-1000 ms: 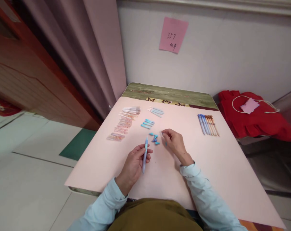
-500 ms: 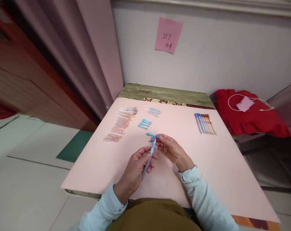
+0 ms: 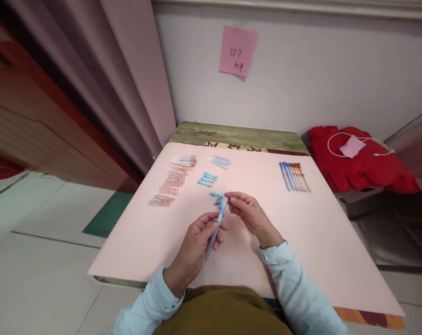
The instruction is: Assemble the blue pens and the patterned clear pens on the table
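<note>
My left hand (image 3: 199, 238) is closed around a light blue pen (image 3: 212, 242), held slanted with its pointed end down toward me. Beside the pen's upper end, my right hand (image 3: 251, 215) pinches a small dark blue pen part (image 3: 229, 199) between thumb and forefinger. I cannot tell whether that part touches the pen. Just past the pen lie several small blue and turquoise pieces (image 3: 216, 197) in a loose cluster. Further back are short turquoise tubes (image 3: 208, 179) and pale blue pointed barrels (image 3: 219, 161), each in a small row.
Clear patterned tubes (image 3: 169, 186) and white refill-like sticks (image 3: 183, 161) lie at the left of the pink-covered table (image 3: 301, 251). Blue and brown pens (image 3: 295, 177) are lined up at the right. Beyond the right edge sits a red cloth (image 3: 325, 163) with a white cable.
The view has turned slightly to the right. My right fingers have shifted a little at the pen's top, and less of the dark blue part shows. The left hand keeps its grip.
</note>
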Action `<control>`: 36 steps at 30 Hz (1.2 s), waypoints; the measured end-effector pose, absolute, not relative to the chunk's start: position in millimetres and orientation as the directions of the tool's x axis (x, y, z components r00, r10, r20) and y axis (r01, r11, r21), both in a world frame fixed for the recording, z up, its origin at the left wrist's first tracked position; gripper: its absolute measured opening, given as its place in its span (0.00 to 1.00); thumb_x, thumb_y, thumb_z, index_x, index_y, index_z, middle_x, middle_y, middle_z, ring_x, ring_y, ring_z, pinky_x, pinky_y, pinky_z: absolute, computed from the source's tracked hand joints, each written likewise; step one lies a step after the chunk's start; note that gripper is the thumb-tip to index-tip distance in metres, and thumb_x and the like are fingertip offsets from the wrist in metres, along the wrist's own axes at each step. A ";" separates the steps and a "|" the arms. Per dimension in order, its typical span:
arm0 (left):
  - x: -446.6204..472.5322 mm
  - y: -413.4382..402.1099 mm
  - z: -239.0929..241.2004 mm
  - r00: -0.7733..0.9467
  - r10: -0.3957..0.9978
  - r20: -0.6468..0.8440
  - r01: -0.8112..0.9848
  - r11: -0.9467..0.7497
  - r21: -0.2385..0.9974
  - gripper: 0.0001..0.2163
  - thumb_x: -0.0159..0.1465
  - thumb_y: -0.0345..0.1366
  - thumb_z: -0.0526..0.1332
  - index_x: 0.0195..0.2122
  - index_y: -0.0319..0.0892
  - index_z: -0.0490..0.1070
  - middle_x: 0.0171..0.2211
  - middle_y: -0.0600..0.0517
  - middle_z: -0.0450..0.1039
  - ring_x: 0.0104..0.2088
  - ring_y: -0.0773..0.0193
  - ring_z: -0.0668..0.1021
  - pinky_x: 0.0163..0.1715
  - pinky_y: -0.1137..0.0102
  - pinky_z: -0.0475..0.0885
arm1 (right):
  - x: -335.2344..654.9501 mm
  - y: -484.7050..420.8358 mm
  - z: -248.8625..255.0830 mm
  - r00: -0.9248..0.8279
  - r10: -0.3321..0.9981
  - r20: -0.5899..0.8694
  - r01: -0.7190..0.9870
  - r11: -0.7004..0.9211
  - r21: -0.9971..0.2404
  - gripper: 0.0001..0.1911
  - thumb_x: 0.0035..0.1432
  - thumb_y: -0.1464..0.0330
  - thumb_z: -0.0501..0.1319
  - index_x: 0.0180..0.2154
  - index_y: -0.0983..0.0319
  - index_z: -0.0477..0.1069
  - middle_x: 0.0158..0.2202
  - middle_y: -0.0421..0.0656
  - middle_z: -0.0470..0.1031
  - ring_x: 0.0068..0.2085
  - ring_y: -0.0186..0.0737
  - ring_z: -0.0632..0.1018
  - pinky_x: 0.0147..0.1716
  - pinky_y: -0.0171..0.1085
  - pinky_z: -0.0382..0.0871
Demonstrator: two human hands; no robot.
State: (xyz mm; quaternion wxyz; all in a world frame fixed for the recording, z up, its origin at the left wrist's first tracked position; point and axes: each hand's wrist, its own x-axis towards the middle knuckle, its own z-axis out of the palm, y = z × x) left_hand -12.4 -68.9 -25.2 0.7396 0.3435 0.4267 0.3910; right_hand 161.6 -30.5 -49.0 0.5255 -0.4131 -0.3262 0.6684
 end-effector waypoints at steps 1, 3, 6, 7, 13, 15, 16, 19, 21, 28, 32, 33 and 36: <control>-12.2 -69.0 -25.3 0.331 0.872 -0.361 -0.285 0.457 0.842 0.14 0.62 0.38 0.62 0.46 0.37 0.70 0.37 0.45 0.75 0.24 0.71 0.70 0.22 0.74 0.62 | 162.6 -30.8 -48.6 -0.116 0.974 -0.195 -0.427 -0.227 -0.875 0.14 0.50 0.63 0.70 0.41 0.60 0.79 0.31 0.40 0.78 0.30 0.30 0.74 0.32 0.31 0.66; -11.9 -69.4 -25.7 0.337 0.869 -0.362 -0.284 0.460 0.841 0.14 0.62 0.38 0.62 0.46 0.37 0.70 0.37 0.45 0.75 0.24 0.71 0.70 0.22 0.74 0.61 | 164.9 -30.9 -47.6 -0.138 0.976 -0.171 -0.420 -0.214 -0.882 0.13 0.50 0.64 0.71 0.40 0.59 0.79 0.30 0.38 0.77 0.29 0.30 0.72 0.32 0.31 0.66; -12.1 -70.3 -25.9 0.358 0.860 -0.364 -0.274 0.470 0.839 0.14 0.62 0.38 0.63 0.46 0.37 0.70 0.36 0.45 0.75 0.23 0.72 0.69 0.21 0.74 0.60 | 168.7 -30.5 -46.2 -0.180 0.973 -0.142 -0.385 -0.203 -0.900 0.10 0.49 0.65 0.71 0.35 0.60 0.77 0.28 0.38 0.76 0.27 0.30 0.71 0.31 0.32 0.65; -12.2 -70.5 -25.7 0.367 0.855 -0.365 -0.270 0.474 0.838 0.14 0.61 0.38 0.63 0.46 0.37 0.70 0.36 0.46 0.75 0.23 0.72 0.69 0.21 0.74 0.60 | 170.0 -30.3 -45.8 -0.196 0.972 -0.132 -0.367 -0.198 -0.909 0.10 0.49 0.65 0.71 0.35 0.60 0.77 0.29 0.38 0.76 0.27 0.30 0.71 0.31 0.33 0.65; -12.9 -70.2 -20.2 0.406 0.834 -0.374 -0.240 0.492 0.837 0.12 0.61 0.37 0.63 0.44 0.37 0.71 0.34 0.47 0.74 0.23 0.72 0.68 0.20 0.75 0.57 | 177.0 -30.9 -41.4 -0.302 0.949 -0.091 -0.276 -0.178 -0.944 0.12 0.51 0.65 0.69 0.39 0.61 0.79 0.30 0.40 0.77 0.29 0.33 0.73 0.33 0.35 0.66; -12.6 -69.1 -17.5 0.416 0.829 -0.373 -0.232 0.494 0.838 0.11 0.62 0.38 0.63 0.42 0.38 0.72 0.33 0.48 0.73 0.22 0.73 0.67 0.19 0.76 0.55 | 178.3 -32.0 -39.4 -0.337 0.937 -0.087 -0.283 -0.189 -0.940 0.12 0.51 0.65 0.69 0.39 0.61 0.79 0.30 0.41 0.77 0.30 0.33 0.73 0.32 0.34 0.65; -12.3 -68.6 -16.3 0.420 0.828 -0.371 -0.226 0.492 0.841 0.11 0.62 0.39 0.63 0.42 0.38 0.72 0.32 0.48 0.73 0.22 0.74 0.66 0.19 0.76 0.54 | 178.7 -32.6 -38.5 -0.351 0.932 -0.084 -0.292 -0.195 -0.936 0.12 0.51 0.65 0.70 0.38 0.61 0.78 0.30 0.41 0.76 0.31 0.34 0.73 0.32 0.34 0.65; -11.3 -67.9 -13.9 0.431 0.826 -0.364 -0.208 0.483 0.850 0.12 0.61 0.40 0.64 0.41 0.38 0.72 0.31 0.49 0.73 0.20 0.75 0.64 0.17 0.76 0.50 | 178.6 -34.7 -37.8 -0.375 0.924 -0.080 -0.308 -0.205 -0.929 0.11 0.50 0.64 0.71 0.36 0.62 0.78 0.28 0.40 0.75 0.30 0.34 0.73 0.30 0.34 0.65; -10.9 -68.7 -13.7 0.428 0.827 -0.365 -0.198 0.480 0.855 0.12 0.61 0.41 0.64 0.40 0.38 0.72 0.30 0.49 0.73 0.18 0.76 0.63 0.17 0.76 0.48 | 177.1 -36.4 -39.1 -0.378 0.922 -0.083 -0.306 -0.209 -0.929 0.11 0.50 0.63 0.71 0.34 0.62 0.77 0.27 0.40 0.75 0.29 0.34 0.73 0.29 0.34 0.64; -9.3 -72.0 -18.7 0.398 0.840 -0.369 -0.231 0.481 0.846 0.11 0.61 0.41 0.63 0.37 0.38 0.72 0.28 0.51 0.72 0.17 0.77 0.61 0.16 0.76 0.46 | 164.4 -42.1 -41.5 -0.340 0.931 -0.134 -0.309 -0.245 -0.919 0.13 0.50 0.60 0.71 0.33 0.63 0.77 0.26 0.40 0.75 0.27 0.32 0.72 0.28 0.33 0.64; -12.2 -68.2 -16.6 0.368 0.865 -0.340 -0.289 0.455 0.842 0.13 0.62 0.43 0.62 0.39 0.37 0.73 0.27 0.50 0.72 0.18 0.76 0.63 0.16 0.76 0.49 | 185.2 -34.8 -38.5 -0.188 0.976 -0.109 -0.235 -0.153 -0.960 0.18 0.51 0.59 0.69 0.42 0.62 0.77 0.29 0.41 0.76 0.27 0.33 0.72 0.29 0.34 0.66; -14.1 -66.4 -16.0 0.335 0.882 -0.331 -0.307 0.435 0.847 0.14 0.62 0.44 0.62 0.39 0.37 0.73 0.27 0.50 0.73 0.18 0.76 0.63 0.16 0.76 0.50 | 194.7 -32.2 -39.8 -0.054 0.995 -0.084 -0.198 -0.093 -0.976 0.19 0.53 0.58 0.68 0.44 0.62 0.76 0.29 0.41 0.75 0.26 0.32 0.71 0.28 0.34 0.66; -21.1 -59.1 -17.2 0.184 0.930 -0.317 -0.329 0.362 0.872 0.15 0.62 0.45 0.62 0.38 0.36 0.73 0.26 0.50 0.73 0.17 0.76 0.62 0.16 0.77 0.51 | 220.4 -27.7 -52.0 0.293 0.956 -0.008 0.085 -0.034 -0.996 0.14 0.54 0.59 0.66 0.37 0.62 0.78 0.26 0.41 0.74 0.26 0.34 0.70 0.27 0.34 0.65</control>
